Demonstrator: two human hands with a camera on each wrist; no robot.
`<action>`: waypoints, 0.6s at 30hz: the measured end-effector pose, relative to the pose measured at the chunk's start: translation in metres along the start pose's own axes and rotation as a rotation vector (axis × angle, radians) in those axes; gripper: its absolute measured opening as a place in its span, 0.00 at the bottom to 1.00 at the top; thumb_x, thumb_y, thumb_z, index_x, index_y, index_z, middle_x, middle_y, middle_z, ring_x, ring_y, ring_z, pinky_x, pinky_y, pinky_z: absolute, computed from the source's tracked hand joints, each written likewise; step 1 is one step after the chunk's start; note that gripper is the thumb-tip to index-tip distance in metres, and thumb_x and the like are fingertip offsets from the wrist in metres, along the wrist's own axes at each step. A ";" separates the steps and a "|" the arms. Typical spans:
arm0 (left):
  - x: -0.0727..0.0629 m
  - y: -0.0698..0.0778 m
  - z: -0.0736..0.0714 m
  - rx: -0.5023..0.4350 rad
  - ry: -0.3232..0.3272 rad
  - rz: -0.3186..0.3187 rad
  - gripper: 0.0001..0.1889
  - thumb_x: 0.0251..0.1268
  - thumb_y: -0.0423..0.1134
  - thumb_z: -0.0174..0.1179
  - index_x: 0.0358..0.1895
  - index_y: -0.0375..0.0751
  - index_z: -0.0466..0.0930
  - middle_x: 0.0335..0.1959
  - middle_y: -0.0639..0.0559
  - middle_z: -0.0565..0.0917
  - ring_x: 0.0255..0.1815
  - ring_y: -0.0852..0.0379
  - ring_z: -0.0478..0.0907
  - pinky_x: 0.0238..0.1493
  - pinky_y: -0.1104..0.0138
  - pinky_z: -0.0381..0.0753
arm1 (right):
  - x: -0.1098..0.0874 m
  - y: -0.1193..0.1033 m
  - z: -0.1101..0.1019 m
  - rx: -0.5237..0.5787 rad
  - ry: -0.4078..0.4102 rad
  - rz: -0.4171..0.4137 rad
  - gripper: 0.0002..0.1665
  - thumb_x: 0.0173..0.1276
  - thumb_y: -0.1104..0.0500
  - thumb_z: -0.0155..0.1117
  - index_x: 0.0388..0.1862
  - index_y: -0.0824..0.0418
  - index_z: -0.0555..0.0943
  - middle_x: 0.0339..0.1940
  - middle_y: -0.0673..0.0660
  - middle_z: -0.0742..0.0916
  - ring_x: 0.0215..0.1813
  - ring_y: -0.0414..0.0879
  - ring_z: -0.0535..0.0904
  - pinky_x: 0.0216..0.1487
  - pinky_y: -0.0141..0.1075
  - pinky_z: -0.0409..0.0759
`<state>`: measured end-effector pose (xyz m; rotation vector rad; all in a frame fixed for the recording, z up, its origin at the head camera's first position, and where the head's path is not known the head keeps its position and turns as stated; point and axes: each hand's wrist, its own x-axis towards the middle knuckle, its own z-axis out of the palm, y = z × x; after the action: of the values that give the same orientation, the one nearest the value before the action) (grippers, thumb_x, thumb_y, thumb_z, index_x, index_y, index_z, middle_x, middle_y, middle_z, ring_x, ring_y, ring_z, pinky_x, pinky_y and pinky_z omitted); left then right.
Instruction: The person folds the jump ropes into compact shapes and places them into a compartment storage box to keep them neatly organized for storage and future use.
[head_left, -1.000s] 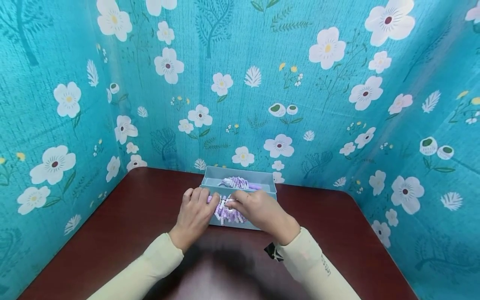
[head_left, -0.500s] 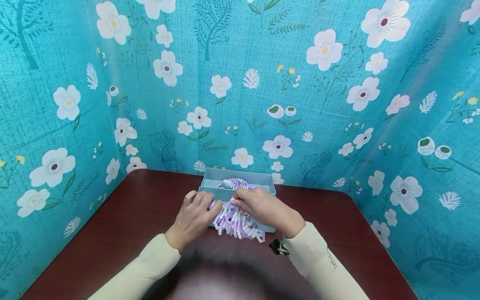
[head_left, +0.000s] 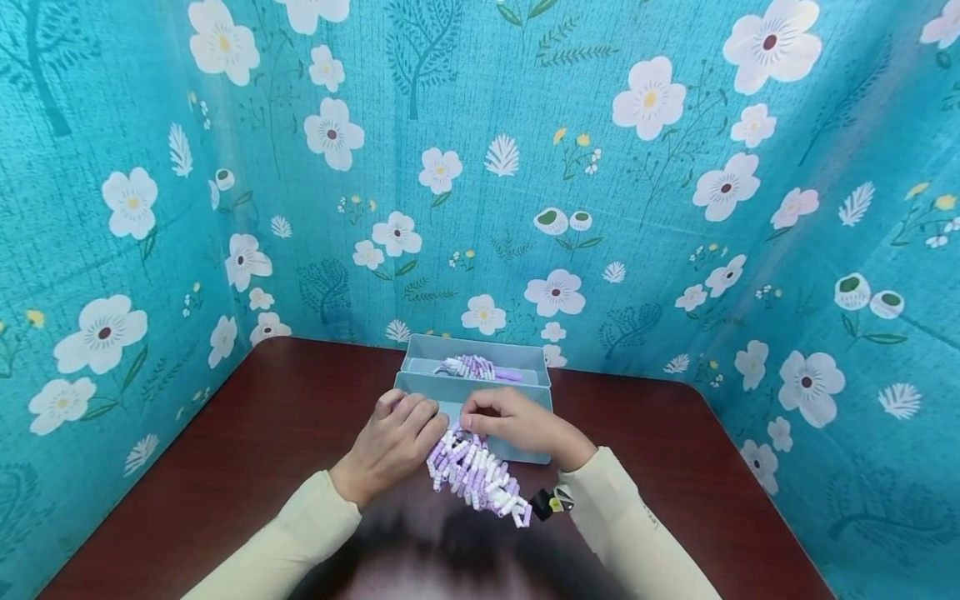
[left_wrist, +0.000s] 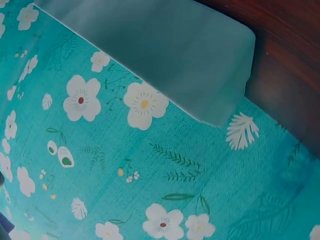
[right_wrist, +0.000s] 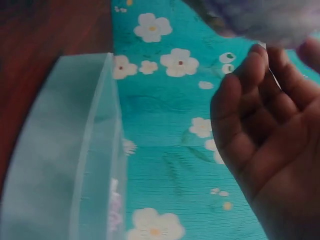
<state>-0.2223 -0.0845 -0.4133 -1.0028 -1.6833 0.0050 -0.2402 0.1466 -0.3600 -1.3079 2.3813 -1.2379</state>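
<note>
A folded bundle of purple and white beaded jump rope (head_left: 476, 475) hangs slanting in front of the light-blue box, in the head view. My left hand (head_left: 401, 437) grips its upper left end, its fingers curled over and hiding that end. With thumb and fingertips, my right hand (head_left: 517, 421) pinches the top of the bundle. In the right wrist view, the right hand (right_wrist: 270, 125) has bent fingers just below the blurred rope (right_wrist: 270, 20). Neither the left hand nor the rope shows in the left wrist view.
The light-blue box (head_left: 525, 450) has a front and a back compartment. A second beaded rope (head_left: 472, 367) with a purple handle (head_left: 506, 374) lies in the back one. The dark red table (head_left: 645, 467) meets a floral turquoise cloth (head_left: 480, 250) behind and at both sides.
The rope bundle has come out of the front compartment toward the person and now hangs before the box. Both hands have stayed close together, with the right slightly lower.
</note>
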 end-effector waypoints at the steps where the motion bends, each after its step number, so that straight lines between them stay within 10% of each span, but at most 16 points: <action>1: 0.000 0.001 0.000 -0.022 -0.004 -0.010 0.08 0.73 0.31 0.45 0.40 0.37 0.75 0.33 0.45 0.76 0.36 0.48 0.74 0.41 0.52 0.65 | -0.001 0.003 0.003 0.053 0.020 -0.001 0.04 0.73 0.59 0.57 0.40 0.57 0.80 0.29 0.50 0.79 0.31 0.42 0.74 0.33 0.37 0.75; 10: -0.002 0.007 0.003 -0.216 -0.058 -0.123 0.12 0.76 0.38 0.43 0.42 0.38 0.76 0.36 0.45 0.75 0.38 0.48 0.72 0.44 0.51 0.66 | -0.008 0.017 0.022 0.310 0.162 -0.274 0.13 0.69 0.76 0.49 0.43 0.69 0.81 0.46 0.66 0.82 0.50 0.52 0.78 0.48 0.38 0.78; 18: 0.001 0.004 -0.001 -0.275 -0.055 -0.226 0.12 0.73 0.42 0.47 0.42 0.37 0.75 0.39 0.45 0.75 0.40 0.47 0.72 0.45 0.48 0.66 | -0.016 0.011 0.029 0.244 0.219 -0.260 0.25 0.58 0.82 0.55 0.53 0.67 0.80 0.59 0.66 0.77 0.62 0.58 0.72 0.53 0.45 0.77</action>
<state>-0.2193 -0.0814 -0.4145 -1.0141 -1.8741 -0.3591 -0.2229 0.1449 -0.3909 -1.5036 2.1513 -1.7655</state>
